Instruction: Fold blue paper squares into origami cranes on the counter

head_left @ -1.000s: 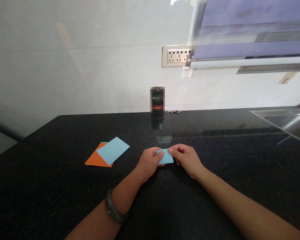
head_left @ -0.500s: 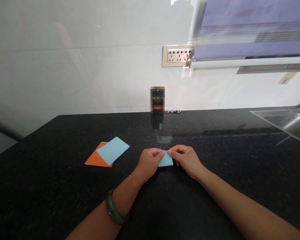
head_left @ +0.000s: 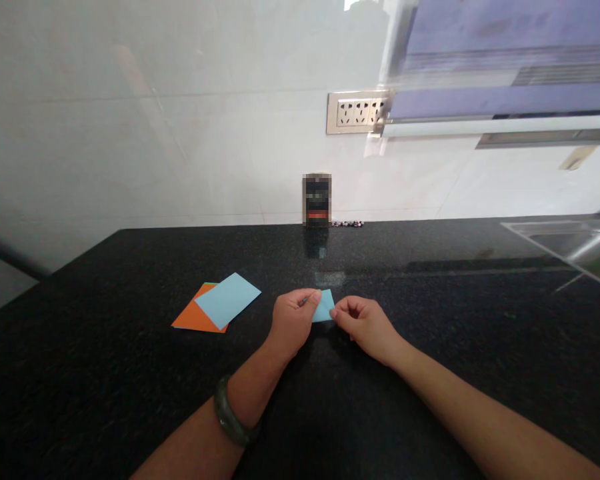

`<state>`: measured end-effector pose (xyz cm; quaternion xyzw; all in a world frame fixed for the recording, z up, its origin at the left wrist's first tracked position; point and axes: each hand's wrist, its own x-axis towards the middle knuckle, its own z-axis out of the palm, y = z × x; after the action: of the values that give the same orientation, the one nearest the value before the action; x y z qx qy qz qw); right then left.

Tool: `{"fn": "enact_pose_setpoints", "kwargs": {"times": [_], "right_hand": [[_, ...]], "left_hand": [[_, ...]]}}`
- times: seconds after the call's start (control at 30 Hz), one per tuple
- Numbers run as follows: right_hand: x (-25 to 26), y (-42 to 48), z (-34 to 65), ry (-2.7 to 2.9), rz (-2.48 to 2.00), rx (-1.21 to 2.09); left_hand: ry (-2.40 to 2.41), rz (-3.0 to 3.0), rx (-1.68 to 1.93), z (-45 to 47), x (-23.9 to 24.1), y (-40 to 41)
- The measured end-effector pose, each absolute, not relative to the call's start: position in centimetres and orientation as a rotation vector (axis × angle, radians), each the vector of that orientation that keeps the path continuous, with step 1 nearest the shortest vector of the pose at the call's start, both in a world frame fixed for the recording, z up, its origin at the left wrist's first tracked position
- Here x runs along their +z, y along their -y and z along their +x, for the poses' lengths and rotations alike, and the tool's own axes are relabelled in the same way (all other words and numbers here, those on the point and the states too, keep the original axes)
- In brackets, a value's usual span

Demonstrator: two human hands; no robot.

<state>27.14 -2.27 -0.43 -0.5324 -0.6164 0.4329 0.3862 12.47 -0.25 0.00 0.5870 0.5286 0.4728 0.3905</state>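
Observation:
A small folded piece of light blue paper [head_left: 323, 308] is between my hands, just above or on the dark countertop [head_left: 300, 407]. My left hand [head_left: 293, 319] pinches its left side between thumb and fingers, covering that part. At its lower right corner, the thumb and forefinger of my right hand [head_left: 364, 325] close on the edge. To the left lie a flat light blue sheet [head_left: 230, 299] and, partly beneath it, an orange sheet [head_left: 199, 315]; a thin green edge peeks out at the top.
A dark upright object with a pixelated front [head_left: 317, 200] stands against the tiled wall, with a beaded strand [head_left: 347, 224] beside it. A metal sink [head_left: 575, 235] is set into the counter at the far right. A socket panel [head_left: 356, 112] is on the wall.
The folded blue paper has turned and risen slightly. My right hand has shifted from its top edge to its lower right corner, while my left hand keeps its pinch.

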Motion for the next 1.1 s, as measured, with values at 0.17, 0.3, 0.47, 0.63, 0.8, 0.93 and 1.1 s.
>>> {"fn": "enact_pose_setpoints", "kwargs": {"times": [0.17,0.3,0.47,0.63,0.8,0.93,1.1], "right_hand": [[-0.4,2.2,27.6,1.586,-1.374,1.169],[0.1,1.9,27.9,1.502,-1.359,1.245],[0.6,1.9,27.7,1.481,-1.283,1.153],[0.7,2.1,27.7,1.378,-1.283,1.109],[0.4,2.1,27.8,1.399,-1.282,1.05],[0.6,2.2,27.9,1.405,-1.312,0.97],[1.0,2.4,28.0,1.414,-1.331,0.906]], "left_hand": [[-1.338,1.466,1.218,12.2,-0.1,0.1],[-1.272,1.545,1.136,12.4,0.0,0.4],[-1.157,1.484,1.025,12.8,0.2,0.8],[-0.959,1.098,1.002,13.4,0.1,1.1],[-0.941,1.117,1.011,13.7,0.2,1.3],[-0.935,1.08,0.981,13.8,0.7,1.3],[-1.002,1.078,0.951,13.7,1.2,1.3]]}}
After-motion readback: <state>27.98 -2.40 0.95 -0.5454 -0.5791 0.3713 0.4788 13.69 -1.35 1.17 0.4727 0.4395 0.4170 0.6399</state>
